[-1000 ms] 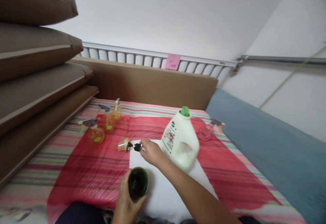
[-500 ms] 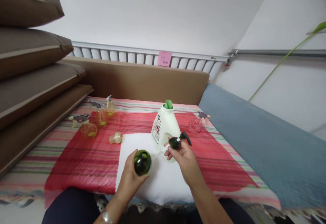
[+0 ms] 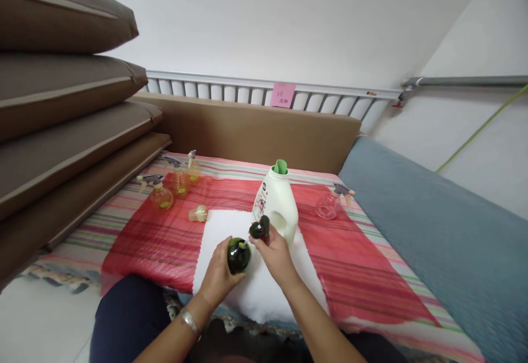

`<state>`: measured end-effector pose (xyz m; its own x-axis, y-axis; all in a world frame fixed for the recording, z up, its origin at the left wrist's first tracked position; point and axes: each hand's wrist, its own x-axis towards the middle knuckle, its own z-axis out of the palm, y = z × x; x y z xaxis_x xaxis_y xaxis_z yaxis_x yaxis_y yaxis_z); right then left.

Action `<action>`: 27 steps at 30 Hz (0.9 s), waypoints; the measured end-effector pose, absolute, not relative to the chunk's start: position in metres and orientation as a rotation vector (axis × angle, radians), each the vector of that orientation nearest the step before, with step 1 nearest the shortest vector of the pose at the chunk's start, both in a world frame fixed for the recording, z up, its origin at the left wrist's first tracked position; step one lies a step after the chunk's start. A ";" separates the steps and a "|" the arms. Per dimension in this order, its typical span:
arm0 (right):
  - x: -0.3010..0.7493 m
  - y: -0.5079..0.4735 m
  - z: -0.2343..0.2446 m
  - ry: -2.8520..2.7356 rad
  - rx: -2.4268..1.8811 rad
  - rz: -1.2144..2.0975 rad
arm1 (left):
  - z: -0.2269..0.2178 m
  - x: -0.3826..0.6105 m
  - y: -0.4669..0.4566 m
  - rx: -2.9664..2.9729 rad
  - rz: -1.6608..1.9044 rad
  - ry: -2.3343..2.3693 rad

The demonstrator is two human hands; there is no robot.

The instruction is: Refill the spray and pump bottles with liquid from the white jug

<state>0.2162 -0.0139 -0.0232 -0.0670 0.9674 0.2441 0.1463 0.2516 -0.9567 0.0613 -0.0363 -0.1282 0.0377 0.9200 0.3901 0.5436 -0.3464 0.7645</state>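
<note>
My left hand (image 3: 218,275) is wrapped round a dark green round bottle (image 3: 238,256), held above a white cloth (image 3: 256,291). My right hand (image 3: 275,253) pinches a black pump sprayer head (image 3: 259,227) just above the bottle's mouth, its thin tube reaching down to the opening. A white detergent jug (image 3: 277,203) with a green cap stands right behind my hands on the cloth.
The red plastic sheet (image 3: 355,264) covers a striped surface. Three yellow spray bottles (image 3: 160,195) stand at the far left, a small beige cap (image 3: 198,213) lies near the cloth, and a clear spray bottle (image 3: 330,204) sits at the right. Brown cushions (image 3: 61,110) are stacked on the left.
My right hand picked the black sprayer head up from the sheet, carried it over and lowered it to the green bottle's mouth. My left hand raised the bottle.
</note>
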 end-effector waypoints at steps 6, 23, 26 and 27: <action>0.202 -0.011 -0.060 -1.542 -1.201 0.967 | -0.125 0.063 -0.037 1.882 1.279 1.458; 0.217 -0.015 -0.054 -1.706 -1.127 1.035 | -0.128 0.062 -0.038 1.843 1.287 1.450; 0.214 -0.010 -0.051 -1.751 -1.121 1.024 | -0.129 0.061 -0.039 1.847 1.288 1.452; 0.212 -0.009 -0.052 -1.761 -1.126 1.011 | -0.130 0.062 -0.039 1.847 1.288 1.451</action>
<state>0.2123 -0.0089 -0.0522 -0.2865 0.9371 0.1992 0.3008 0.2854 -0.9100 0.0615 -0.0387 -0.1296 0.0057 0.9223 0.3865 0.4932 -0.3388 0.8013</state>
